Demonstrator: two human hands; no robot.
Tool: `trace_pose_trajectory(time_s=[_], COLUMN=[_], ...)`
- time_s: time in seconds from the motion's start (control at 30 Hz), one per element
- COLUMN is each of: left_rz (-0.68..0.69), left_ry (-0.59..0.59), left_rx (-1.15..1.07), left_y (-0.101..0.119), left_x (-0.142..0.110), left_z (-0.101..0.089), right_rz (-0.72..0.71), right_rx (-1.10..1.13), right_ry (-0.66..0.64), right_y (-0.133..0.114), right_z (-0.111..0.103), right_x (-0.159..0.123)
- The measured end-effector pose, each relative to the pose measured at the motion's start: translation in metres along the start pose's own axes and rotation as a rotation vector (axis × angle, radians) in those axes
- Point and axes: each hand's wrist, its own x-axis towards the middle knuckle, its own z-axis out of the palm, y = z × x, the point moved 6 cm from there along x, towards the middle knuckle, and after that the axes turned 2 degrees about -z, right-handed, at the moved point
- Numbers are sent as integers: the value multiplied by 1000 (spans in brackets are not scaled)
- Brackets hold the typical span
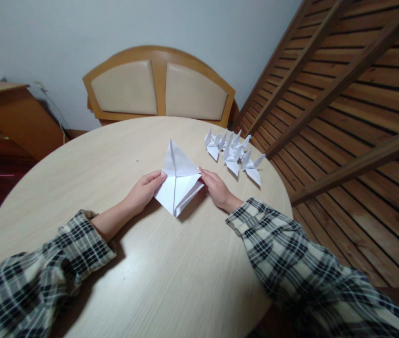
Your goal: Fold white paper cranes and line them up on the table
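Note:
A white sheet of paper point(178, 180), partly folded into a diamond-like shape with its upper flap raised to a point, lies in the middle of a round pale wooden table point(143, 277). My left hand point(145, 189) pinches the paper's left corner with curled fingers. My right hand point(216, 188) grips the right corner, fingertips pressed on the fold. Both arms wear plaid sleeves.
Several finished white paper cranes point(232, 157) stand in a cluster at the table's far right. A wooden chair with beige padded back point(159, 89) sits behind the table. Slatted wooden planks point(354, 117) run along the right; a wooden cabinet point(5, 112) stands at left.

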Motion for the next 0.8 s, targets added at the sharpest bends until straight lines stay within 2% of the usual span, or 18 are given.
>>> trace_pose_trajectory(time_s=[0.2,0.8], left_rz=[-5,-18], left_ry=[-2,-19], left_rx=[-10,-25], left_y=[0,1], left_x=[0,-2], left_z=[0,3], right_rz=[-11,-2], right_rx=[26,-40], right_ry=[-59,-19], right_y=[2,-5], right_z=[2,4], right_x=[0,0])
